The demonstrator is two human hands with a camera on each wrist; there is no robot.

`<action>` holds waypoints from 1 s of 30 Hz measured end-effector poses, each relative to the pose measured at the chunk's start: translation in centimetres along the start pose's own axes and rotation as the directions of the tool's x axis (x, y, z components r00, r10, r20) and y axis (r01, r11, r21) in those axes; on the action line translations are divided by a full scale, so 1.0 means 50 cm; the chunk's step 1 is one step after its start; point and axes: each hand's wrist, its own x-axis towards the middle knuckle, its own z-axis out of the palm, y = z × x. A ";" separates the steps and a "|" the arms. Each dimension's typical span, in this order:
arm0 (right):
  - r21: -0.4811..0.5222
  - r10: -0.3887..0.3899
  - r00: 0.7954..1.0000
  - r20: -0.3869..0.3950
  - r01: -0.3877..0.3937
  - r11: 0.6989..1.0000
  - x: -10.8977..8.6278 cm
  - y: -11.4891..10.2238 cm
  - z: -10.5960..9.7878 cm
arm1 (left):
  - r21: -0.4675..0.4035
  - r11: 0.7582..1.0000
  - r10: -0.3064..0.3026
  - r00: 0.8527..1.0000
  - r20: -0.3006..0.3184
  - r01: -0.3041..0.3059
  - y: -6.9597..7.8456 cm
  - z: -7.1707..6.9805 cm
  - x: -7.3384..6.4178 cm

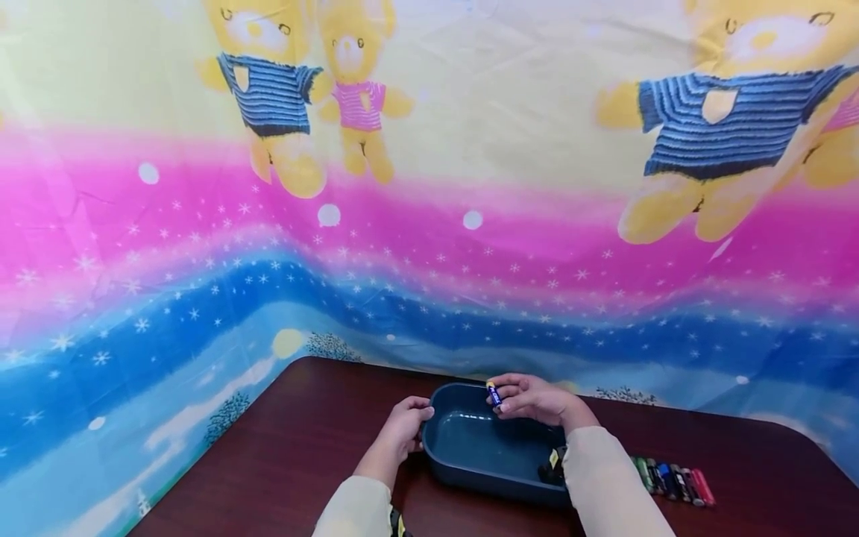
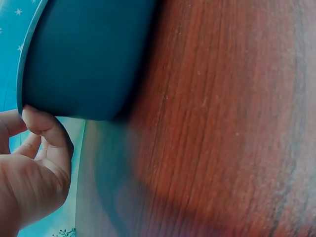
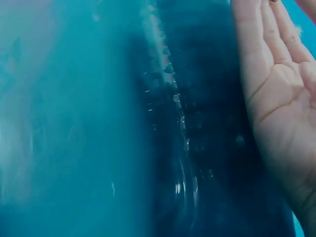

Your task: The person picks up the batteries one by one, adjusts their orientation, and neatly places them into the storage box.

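A dark blue-green plastic tub (image 1: 479, 440) with rounded corners sits on the table. My left hand (image 1: 403, 425) holds its left end, and in the left wrist view the thumb (image 2: 42, 123) lies against the outer wall at the rim. Over the far side of the tub, my right hand (image 1: 537, 399) pinches a dark blue and yellow battery (image 1: 494, 395) between thumb and fingers. The right wrist view takes in the palm (image 3: 284, 106) beside the tub's glossy inside; most of the battery is out of that frame.
To the right of the tub, several batteries (image 1: 674, 481) in green, blue, dark and red lie side by side, partly behind the right sleeve (image 1: 614, 477). The brown wooden table (image 1: 322, 425) ends at a printed cloth backdrop (image 1: 403, 246) with bears.
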 end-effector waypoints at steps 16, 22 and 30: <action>-0.379 0.119 0.977 -0.176 -0.179 0.908 0.044 -0.005 0.049 | -0.012 0.999 0.042 0.999 -0.001 -0.042 -0.006 0.005 -0.003; -0.433 0.157 0.975 -0.159 -0.212 0.876 0.054 0.001 0.057 | -0.027 0.999 0.024 1.000 -0.006 -0.024 -0.012 0.002 -0.002; -0.536 0.149 0.978 -0.145 -0.204 0.819 0.078 0.008 0.069 | -0.065 0.997 0.034 0.999 -0.001 -0.034 -0.013 0.004 -0.003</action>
